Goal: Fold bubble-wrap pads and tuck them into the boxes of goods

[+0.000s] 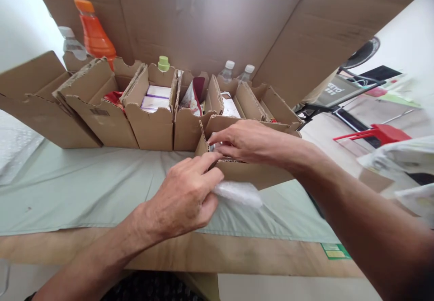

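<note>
My left hand [190,190] is closed, with a strip of whitish bubble wrap [239,193] sticking out from under its fingers to the right. Its fingertips rest at the near left corner of a long cardboard box [261,174] standing in front of the row. From above, my right hand [244,140] reaches into that box at its left end. The right fingers are bent together around a spot where something pale shows; what it is stays hidden. The fingertips of both hands are close to each other.
Behind stands a row of cardboard bins holding white cartons [156,96], a red-and-white packet [192,97] and other goods. An orange bottle [96,34] and clear bottles [228,70] rise near a tall cardboard panel [203,21]. Bubble wrap [16,143] lies left; a red stool [389,134] stands right.
</note>
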A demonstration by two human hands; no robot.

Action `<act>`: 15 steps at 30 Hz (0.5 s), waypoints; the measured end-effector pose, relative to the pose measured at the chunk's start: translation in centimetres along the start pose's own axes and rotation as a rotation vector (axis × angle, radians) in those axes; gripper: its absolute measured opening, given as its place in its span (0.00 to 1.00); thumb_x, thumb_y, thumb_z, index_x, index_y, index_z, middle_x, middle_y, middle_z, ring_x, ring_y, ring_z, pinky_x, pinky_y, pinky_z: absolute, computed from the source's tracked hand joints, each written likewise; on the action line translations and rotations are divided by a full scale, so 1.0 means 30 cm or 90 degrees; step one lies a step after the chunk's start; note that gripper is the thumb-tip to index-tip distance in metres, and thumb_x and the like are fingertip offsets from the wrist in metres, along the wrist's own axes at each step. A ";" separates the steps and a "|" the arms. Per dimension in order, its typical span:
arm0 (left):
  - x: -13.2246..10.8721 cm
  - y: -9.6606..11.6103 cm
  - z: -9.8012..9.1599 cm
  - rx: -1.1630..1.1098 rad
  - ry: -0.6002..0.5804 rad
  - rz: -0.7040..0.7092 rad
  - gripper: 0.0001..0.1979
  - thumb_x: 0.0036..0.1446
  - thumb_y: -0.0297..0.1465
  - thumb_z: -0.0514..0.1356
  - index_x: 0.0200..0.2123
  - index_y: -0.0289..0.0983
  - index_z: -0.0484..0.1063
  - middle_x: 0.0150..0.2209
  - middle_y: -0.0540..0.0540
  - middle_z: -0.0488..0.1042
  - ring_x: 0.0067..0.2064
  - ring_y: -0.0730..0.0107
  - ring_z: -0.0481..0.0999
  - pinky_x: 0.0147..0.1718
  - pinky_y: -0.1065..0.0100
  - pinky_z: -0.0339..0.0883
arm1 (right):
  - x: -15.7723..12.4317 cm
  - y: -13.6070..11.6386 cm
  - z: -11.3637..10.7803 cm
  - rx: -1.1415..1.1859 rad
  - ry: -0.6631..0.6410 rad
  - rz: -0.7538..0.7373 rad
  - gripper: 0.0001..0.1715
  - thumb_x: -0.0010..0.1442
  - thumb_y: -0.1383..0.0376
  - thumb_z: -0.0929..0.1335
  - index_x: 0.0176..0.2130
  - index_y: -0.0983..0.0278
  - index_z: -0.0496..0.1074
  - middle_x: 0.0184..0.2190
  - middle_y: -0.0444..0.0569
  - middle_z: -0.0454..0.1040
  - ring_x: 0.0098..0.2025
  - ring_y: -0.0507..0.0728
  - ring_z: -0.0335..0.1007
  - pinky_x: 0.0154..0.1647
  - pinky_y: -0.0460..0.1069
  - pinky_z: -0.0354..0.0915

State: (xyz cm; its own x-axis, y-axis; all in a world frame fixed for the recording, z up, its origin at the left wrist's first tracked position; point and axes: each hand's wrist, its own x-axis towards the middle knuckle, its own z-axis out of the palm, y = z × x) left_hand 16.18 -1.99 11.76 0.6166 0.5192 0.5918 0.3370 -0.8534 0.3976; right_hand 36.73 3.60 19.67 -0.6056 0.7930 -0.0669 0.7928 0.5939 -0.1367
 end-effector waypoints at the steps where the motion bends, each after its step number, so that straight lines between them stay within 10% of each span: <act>1: 0.004 -0.003 0.012 0.027 0.002 -0.008 0.11 0.52 0.20 0.54 0.35 0.39 0.71 0.44 0.40 0.79 0.40 0.58 0.78 0.39 0.58 0.75 | 0.006 0.001 0.003 -0.009 -0.018 -0.002 0.12 0.62 0.71 0.71 0.38 0.57 0.84 0.26 0.39 0.80 0.25 0.51 0.71 0.28 0.47 0.57; 10: 0.003 0.007 0.045 0.006 0.002 -0.055 0.11 0.51 0.19 0.53 0.33 0.39 0.70 0.34 0.45 0.76 0.37 0.61 0.75 0.35 0.61 0.71 | -0.014 0.013 0.007 -0.101 -0.034 0.084 0.11 0.58 0.72 0.72 0.29 0.59 0.82 0.21 0.41 0.77 0.21 0.49 0.64 0.24 0.47 0.51; 15: -0.029 0.038 -0.015 -0.172 0.128 -0.128 0.12 0.53 0.19 0.56 0.38 0.38 0.74 0.49 0.42 0.81 0.53 0.59 0.80 0.45 0.64 0.74 | -0.150 -0.002 -0.072 0.106 0.191 0.138 0.16 0.67 0.59 0.68 0.45 0.64 0.83 0.30 0.40 0.81 0.30 0.48 0.75 0.32 0.45 0.63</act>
State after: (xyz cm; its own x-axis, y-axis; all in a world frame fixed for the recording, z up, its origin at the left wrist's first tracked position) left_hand 15.71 -3.40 12.04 0.3966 0.6968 0.5976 0.2212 -0.7044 0.6745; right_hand 39.54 0.29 22.12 -0.3594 0.9163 0.1767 0.8631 0.3984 -0.3103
